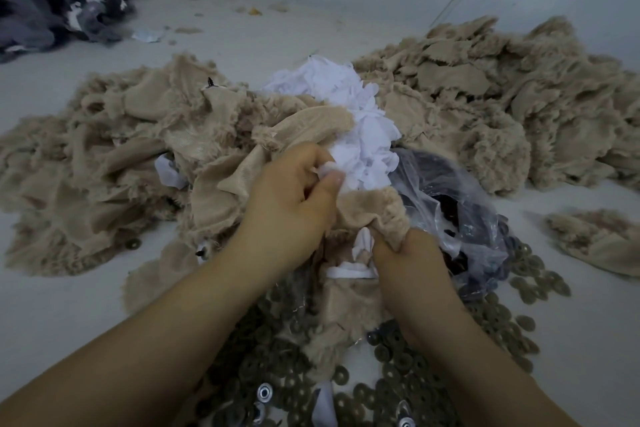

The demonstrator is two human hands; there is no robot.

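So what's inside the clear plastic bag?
Only dark pieces show through the plastic bag; crumpled film blurs what they are, and the right hand covers its near edge.

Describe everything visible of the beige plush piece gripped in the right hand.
The beige plush piece is soft fabric, fluffy pile on one face, smooth backing on the other. It lies crumpled and folded against the white scraps. The right hand grips its furry lower edge; the left hand, pinching a white scrap, lies against it. A clear plastic bag touches its right side.
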